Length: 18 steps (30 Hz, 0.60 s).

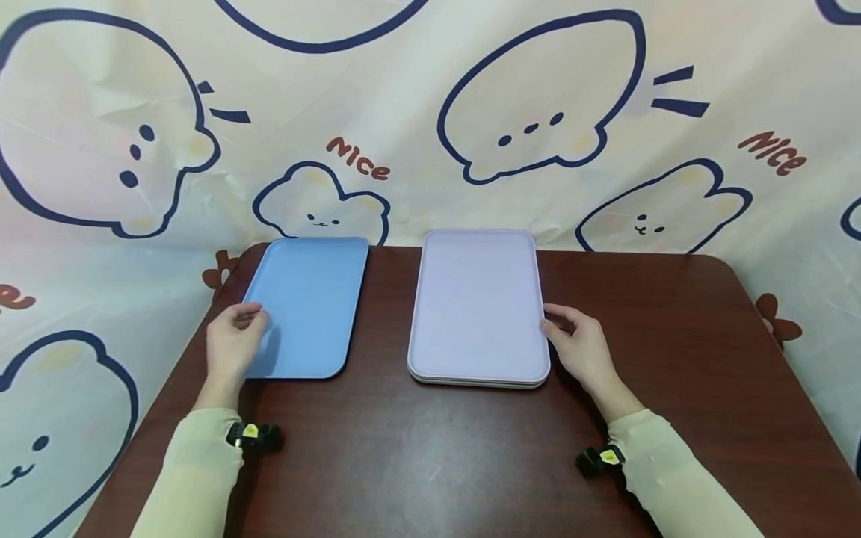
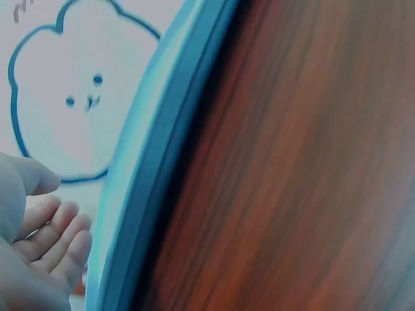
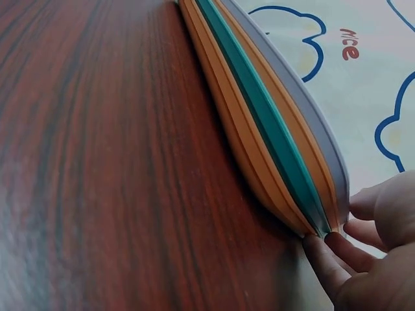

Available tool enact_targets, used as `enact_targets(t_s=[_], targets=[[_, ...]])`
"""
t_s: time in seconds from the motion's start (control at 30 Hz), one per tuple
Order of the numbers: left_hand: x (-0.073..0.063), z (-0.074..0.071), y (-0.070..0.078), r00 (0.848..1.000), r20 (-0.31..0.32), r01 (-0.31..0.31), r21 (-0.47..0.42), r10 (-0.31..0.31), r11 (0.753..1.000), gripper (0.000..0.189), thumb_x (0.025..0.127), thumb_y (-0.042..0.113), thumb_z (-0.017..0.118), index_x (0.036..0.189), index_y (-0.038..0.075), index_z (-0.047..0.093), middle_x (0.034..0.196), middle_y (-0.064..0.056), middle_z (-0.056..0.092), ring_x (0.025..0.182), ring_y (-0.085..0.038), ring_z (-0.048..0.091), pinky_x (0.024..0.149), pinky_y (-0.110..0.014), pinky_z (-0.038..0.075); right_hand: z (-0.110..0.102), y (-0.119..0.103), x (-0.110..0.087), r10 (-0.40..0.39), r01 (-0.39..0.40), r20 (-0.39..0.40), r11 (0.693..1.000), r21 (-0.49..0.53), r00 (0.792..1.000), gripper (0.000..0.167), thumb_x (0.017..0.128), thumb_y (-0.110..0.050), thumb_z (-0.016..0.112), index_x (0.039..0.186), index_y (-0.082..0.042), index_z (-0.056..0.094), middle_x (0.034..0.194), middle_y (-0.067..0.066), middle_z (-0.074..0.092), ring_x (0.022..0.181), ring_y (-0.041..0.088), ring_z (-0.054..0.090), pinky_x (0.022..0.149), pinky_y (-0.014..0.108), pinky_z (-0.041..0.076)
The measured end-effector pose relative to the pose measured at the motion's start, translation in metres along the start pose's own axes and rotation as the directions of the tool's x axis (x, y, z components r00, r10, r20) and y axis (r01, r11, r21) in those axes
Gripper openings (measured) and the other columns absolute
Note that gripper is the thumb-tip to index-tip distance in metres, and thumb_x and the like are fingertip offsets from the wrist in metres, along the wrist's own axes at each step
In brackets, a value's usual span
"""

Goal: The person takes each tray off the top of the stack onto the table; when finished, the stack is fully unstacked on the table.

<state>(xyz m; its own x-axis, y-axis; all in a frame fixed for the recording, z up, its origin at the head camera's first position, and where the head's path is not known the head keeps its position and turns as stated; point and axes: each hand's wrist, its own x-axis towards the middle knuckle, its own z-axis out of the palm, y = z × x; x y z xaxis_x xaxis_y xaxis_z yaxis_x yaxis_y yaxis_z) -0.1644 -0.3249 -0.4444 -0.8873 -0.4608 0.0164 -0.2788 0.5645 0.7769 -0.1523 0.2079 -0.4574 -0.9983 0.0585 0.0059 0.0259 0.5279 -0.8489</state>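
Observation:
A blue tray (image 1: 309,306) lies at the far left of the table. My left hand (image 1: 235,336) is at its left edge in the head view. In the left wrist view its loosely bent fingers (image 2: 55,240) hold nothing, close beside the blue rim (image 2: 149,175). Right of centre stands a stack of trays with a lavender tray (image 1: 479,306) on top. Its side shows an orange tray (image 3: 240,136) and a teal tray (image 3: 266,116) underneath. My right hand (image 1: 584,347) touches the stack's right side, its fingertips (image 3: 316,246) spread along the stacked rims.
The dark brown wooden table (image 1: 430,463) extends in front of both trays and to the right. Behind and around it hangs a pale cloth (image 1: 403,90) with cartoon prints. Small black cameras (image 1: 262,437) are strapped at the wrists over pale sleeves.

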Motion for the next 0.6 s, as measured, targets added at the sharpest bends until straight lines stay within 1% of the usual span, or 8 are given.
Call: enact_targets(t_s=[0.1, 0.17, 0.27, 0.33, 0.37, 0.47, 0.53, 0.6], targets=[[-0.009, 0.011, 0.013, 0.996, 0.071, -0.05, -0.035, 0.052, 0.998, 0.042, 0.109, 0.028, 0.061, 0.141, 0.002, 0.067, 0.137, -0.022, 0.07, 0.123, -0.026, 0.065, 0.081, -0.016, 0.045, -0.001, 0.0, 0.0, 0.001, -0.001, -0.006, 1.0, 0.001, 1.0, 0.038, 0.108, -0.014, 0.065, 0.143, 0.0, 0.068, 0.137, 0.027, 0.071, 0.116, 0.035, 0.073, 0.079, 0.006, 0.05], [-0.014, 0.019, 0.022, 0.988, 0.119, -0.093, -0.062, 0.1, 0.994, 0.042, 0.109, 0.027, 0.061, 0.141, 0.0, 0.067, 0.137, -0.023, 0.071, 0.123, -0.026, 0.066, 0.082, -0.012, 0.046, -0.001, 0.0, 0.0, 0.002, -0.002, -0.015, 1.0, 0.004, 1.0, 0.038, 0.107, -0.014, 0.065, 0.142, 0.0, 0.068, 0.136, 0.026, 0.071, 0.116, 0.035, 0.073, 0.079, 0.005, 0.05], [-0.021, 0.034, 0.035, 0.967, 0.183, -0.159, -0.116, 0.179, 0.98, 0.04, 0.109, 0.023, 0.062, 0.139, -0.004, 0.067, 0.136, -0.025, 0.072, 0.117, -0.02, 0.067, 0.083, -0.006, 0.047, -0.001, -0.001, 0.001, 0.0, 0.0, -0.026, 1.0, 0.012, 1.0, 0.037, 0.107, -0.013, 0.064, 0.142, 0.0, 0.068, 0.136, 0.026, 0.072, 0.117, 0.035, 0.073, 0.079, 0.004, 0.049], [-0.026, 0.045, 0.044, 0.948, 0.226, -0.193, -0.155, 0.225, 0.969, 0.039, 0.109, 0.019, 0.062, 0.138, -0.006, 0.066, 0.135, -0.027, 0.072, 0.115, -0.019, 0.069, 0.084, -0.005, 0.048, -0.002, -0.002, 0.002, -0.004, 0.005, -0.029, 1.0, 0.014, 1.0, 0.037, 0.108, -0.014, 0.064, 0.142, 0.0, 0.068, 0.137, 0.026, 0.071, 0.117, 0.036, 0.073, 0.079, 0.004, 0.049], [-0.029, 0.05, 0.048, 0.938, 0.244, -0.206, -0.172, 0.245, 0.963, 0.038, 0.109, 0.018, 0.063, 0.137, -0.007, 0.066, 0.135, -0.028, 0.072, 0.115, -0.021, 0.07, 0.086, -0.005, 0.049, -0.002, -0.002, 0.002, -0.005, 0.005, -0.03, 1.0, 0.011, 1.0, 0.037, 0.108, -0.014, 0.064, 0.142, 0.0, 0.068, 0.136, 0.026, 0.072, 0.117, 0.036, 0.073, 0.079, 0.004, 0.049], [-0.038, 0.069, 0.06, 0.904, 0.311, -0.231, -0.222, 0.293, 0.947, 0.037, 0.109, 0.014, 0.062, 0.138, -0.008, 0.065, 0.136, -0.028, 0.071, 0.121, -0.031, 0.071, 0.092, -0.013, 0.052, -0.003, -0.004, 0.004, -0.005, 0.005, -0.025, 1.0, 0.002, 1.0, 0.038, 0.108, -0.015, 0.064, 0.142, 0.0, 0.068, 0.136, 0.026, 0.072, 0.117, 0.036, 0.073, 0.08, 0.005, 0.05], [-0.045, 0.081, 0.067, 0.884, 0.347, -0.233, -0.254, 0.313, 0.939, 0.037, 0.108, 0.013, 0.063, 0.139, -0.008, 0.064, 0.138, -0.027, 0.07, 0.126, -0.038, 0.07, 0.1, -0.023, 0.056, -0.003, -0.004, 0.004, 0.001, -0.001, -0.019, 1.0, -0.003, 1.0, 0.038, 0.108, -0.016, 0.064, 0.143, -0.001, 0.068, 0.135, 0.025, 0.072, 0.117, 0.036, 0.073, 0.08, 0.006, 0.05], [-0.052, 0.092, 0.074, 0.864, 0.381, -0.231, -0.281, 0.329, 0.931, 0.038, 0.108, 0.012, 0.063, 0.14, -0.008, 0.063, 0.139, -0.027, 0.069, 0.129, -0.041, 0.068, 0.107, -0.036, 0.057, -0.003, -0.004, 0.004, 0.007, -0.007, -0.014, 1.0, -0.002, 1.0, 0.038, 0.108, -0.016, 0.064, 0.143, -0.001, 0.068, 0.136, 0.025, 0.072, 0.118, 0.036, 0.072, 0.08, 0.006, 0.05]])
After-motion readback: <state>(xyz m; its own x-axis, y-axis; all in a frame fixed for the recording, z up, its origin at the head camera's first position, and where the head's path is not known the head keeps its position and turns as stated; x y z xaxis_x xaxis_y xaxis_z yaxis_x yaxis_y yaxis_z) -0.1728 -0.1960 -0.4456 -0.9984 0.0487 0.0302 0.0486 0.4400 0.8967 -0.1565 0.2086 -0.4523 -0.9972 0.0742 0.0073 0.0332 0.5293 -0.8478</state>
